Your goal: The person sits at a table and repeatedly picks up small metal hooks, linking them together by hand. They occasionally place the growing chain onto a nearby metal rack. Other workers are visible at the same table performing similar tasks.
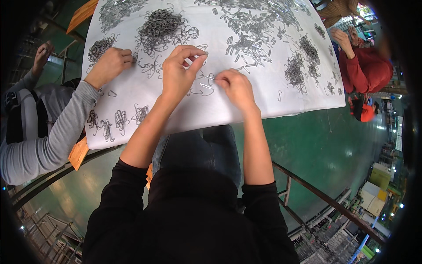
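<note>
Left hand [178, 72] raised off the white cloth-covered table [132, 110], thumb and forefinger pinched narrow on a thin grey bent-wire clip [203, 53], barely visible at the fingertips. Right hand [235, 86] low on the cloth, just right of that pinch, fingers closed tight on another small silvery wire piece [211, 79] that pokes out toward the left hand. Directly under and between both grips, a few loose wire loops [204, 90] lying flat. Beyond the grips, farther up the cloth, a dense dark heap of tangled wire clips [160, 24]; more scattered piles [303, 57] well off to the right. Just left of the pinch, a co-worker's hand in a grey sleeve [110, 64] pressing on its own little cluster. Looks like two pieces being picked apart or joined, judging by the hands alone. Best done with both pinches close together, wire ends turned into clear view, a light twist rather than a pull, wrists steady near the cloth to keep freed pieces from springing into the heap.
</note>
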Demonstrator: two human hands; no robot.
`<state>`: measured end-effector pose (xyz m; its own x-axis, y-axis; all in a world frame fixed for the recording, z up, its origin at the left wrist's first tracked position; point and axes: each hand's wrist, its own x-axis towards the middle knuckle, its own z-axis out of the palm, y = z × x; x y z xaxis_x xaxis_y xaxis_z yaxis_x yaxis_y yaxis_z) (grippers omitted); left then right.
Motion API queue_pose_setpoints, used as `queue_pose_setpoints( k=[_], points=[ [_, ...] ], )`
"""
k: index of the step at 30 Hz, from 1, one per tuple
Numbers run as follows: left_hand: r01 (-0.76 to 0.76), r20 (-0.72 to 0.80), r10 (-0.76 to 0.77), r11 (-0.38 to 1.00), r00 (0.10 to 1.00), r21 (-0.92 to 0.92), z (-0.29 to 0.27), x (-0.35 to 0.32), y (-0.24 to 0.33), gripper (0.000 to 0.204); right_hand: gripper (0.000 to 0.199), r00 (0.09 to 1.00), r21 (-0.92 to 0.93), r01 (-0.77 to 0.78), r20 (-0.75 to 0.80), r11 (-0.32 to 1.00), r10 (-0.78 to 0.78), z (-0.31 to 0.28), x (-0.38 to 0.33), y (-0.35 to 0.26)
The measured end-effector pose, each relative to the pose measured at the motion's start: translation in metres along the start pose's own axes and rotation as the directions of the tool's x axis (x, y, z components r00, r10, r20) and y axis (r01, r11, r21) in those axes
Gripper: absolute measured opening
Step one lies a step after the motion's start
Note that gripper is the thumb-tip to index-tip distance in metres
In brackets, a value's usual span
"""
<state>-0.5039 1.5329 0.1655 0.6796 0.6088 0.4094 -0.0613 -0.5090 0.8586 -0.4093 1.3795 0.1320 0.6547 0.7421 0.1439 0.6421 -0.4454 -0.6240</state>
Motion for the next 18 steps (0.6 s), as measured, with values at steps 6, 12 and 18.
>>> queue_pose_setpoints(
  k=[6, 12, 18],
  points=[
    [0.017, -0.005, -0.017, 0.999, 1.000, 0.032, -0.026, 0.004, -0.001, 0.010, 0.005, 0.929, -0.226, 0.269, 0.317, 0.936, -0.191, -0.002, 0.043, -0.007],
    [0.085, 0.021, -0.085, 0.996, 0.996, 0.000, -0.038, -0.001, 0.000, 0.011, 0.011, 0.915, -0.279, 0.288, 0.364, 0.916, -0.177, -0.005, 0.044, 0.001],
    [0.094, 0.096, -0.089, 0.994, 0.991, -0.054, -0.034, -0.012, 0.002, 0.010, 0.013, 0.973, 0.248, -0.215, 0.131, 0.945, 0.187, -0.011, 0.024, -0.009]
  ],
)
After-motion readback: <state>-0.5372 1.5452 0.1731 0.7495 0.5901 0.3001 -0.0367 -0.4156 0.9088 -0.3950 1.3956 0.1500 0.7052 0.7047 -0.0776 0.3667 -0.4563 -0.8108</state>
